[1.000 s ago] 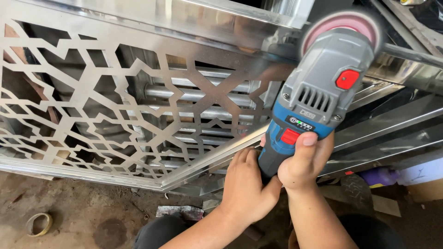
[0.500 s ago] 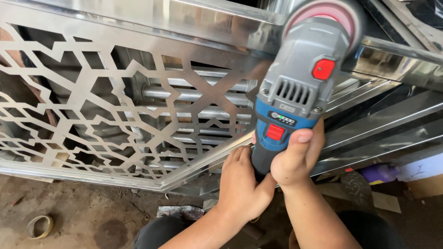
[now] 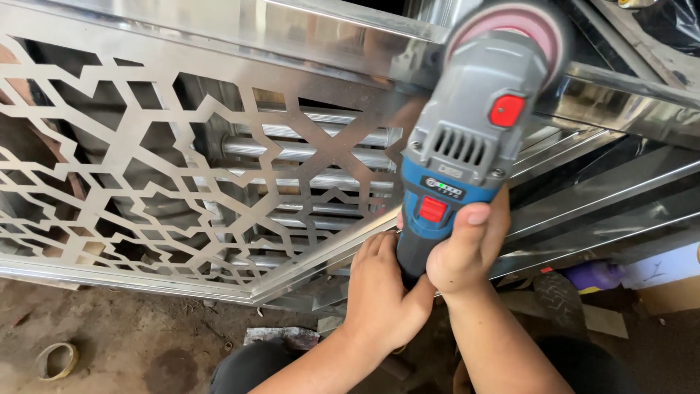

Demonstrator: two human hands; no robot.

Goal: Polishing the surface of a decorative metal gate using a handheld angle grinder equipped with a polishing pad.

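Hands, left hand [image 3: 379,292] and right hand [image 3: 467,244], grip a blue-grey plastic grinder [image 3: 456,157] against a shiny cut-out steel panel [image 3: 146,146].

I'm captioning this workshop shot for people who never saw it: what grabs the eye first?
A grey and blue angle grinder fills the upper right, its pinkish disc against a shiny steel frame rail. Both hands grip its handle at lower centre, the left hand beside the right hand. A laser-cut geometric panel spans the left.
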